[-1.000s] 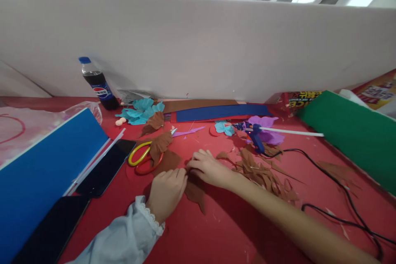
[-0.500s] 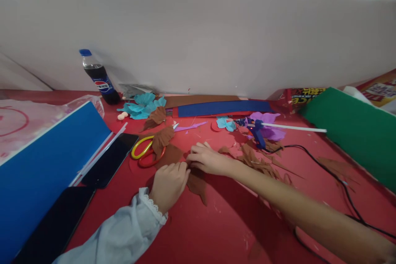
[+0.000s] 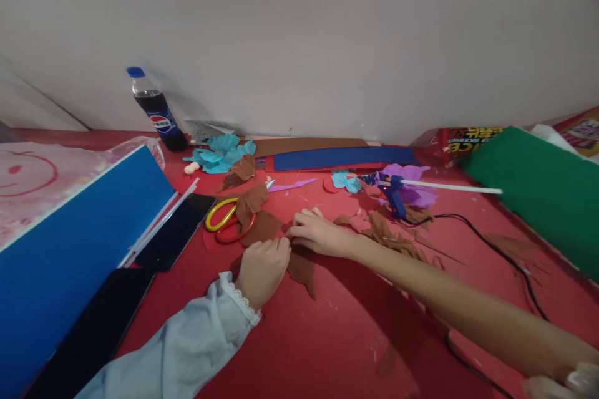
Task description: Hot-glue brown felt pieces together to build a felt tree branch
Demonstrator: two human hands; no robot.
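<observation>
A piece of brown crepe paper (image 3: pixel 302 269) lies at the middle of the red table, partly hidden beneath my fingers. My left hand (image 3: pixel 263 271), in a pale lace-cuffed sleeve, is closed on this paper, its fingers curled. Close against it, my right hand (image 3: pixel 321 234) reaches in with a bare forearm and is closed on the same piece; its fingertips are partly hidden. More brown paper (image 3: pixel 262 229) lies just beyond the left hand. Scissors (image 3: pixel 223 218) with yellow and red handles rest to the left, their blades partly covered by a brown paper petal (image 3: pixel 251 201).
A blue glue gun (image 3: pixel 397 199) with a white stick and black cord lies right, near brown scraps (image 3: pixel 393 237). Phones (image 3: pixel 175 234) and a blue board (image 3: pixel 84 206) are left. A cola bottle (image 3: pixel 159 115) stands by the white partition (image 3: pixel 299 43). A green board (image 3: pixel 533 193) stands right.
The whole view has shifted slightly, with the table's things a little higher and further right. Both hands stay together on the brown paper, with almost no movement.
</observation>
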